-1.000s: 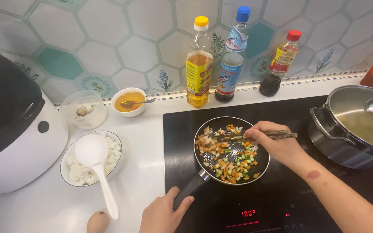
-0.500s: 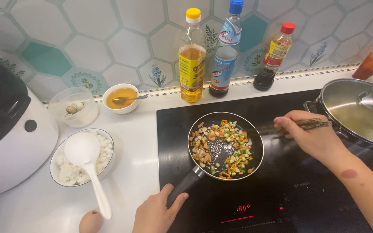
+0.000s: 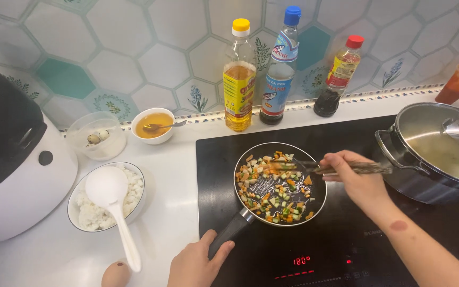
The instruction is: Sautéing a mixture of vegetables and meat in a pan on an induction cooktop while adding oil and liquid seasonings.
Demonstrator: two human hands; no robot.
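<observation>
A small black frying pan [image 3: 320, 204] sits on the black induction hob [image 3: 346, 244], filled with diced vegetables [image 3: 272, 186] in orange, green and white. My left hand [image 3: 197, 263] grips the pan's handle [image 3: 232, 231] at the near edge. My right hand [image 3: 354, 178] is at the pan's right rim, closed on a pair of chopsticks [image 3: 325, 167] whose tips reach into the vegetables.
A steel pot [image 3: 442, 154] with a ladle stands at right. Three bottles [image 3: 238, 79] line the tiled wall. A bowl of rice [image 3: 96, 204] with a white spoon, a sauce bowl [image 3: 152, 125], a plastic tub, an egg [image 3: 115, 275] and a rice cooker [image 3: 11, 159] occupy the left counter.
My right hand has drawn back to the pan's right rim and now stirs from there with the chopsticks. My left hand stays on the handle.
</observation>
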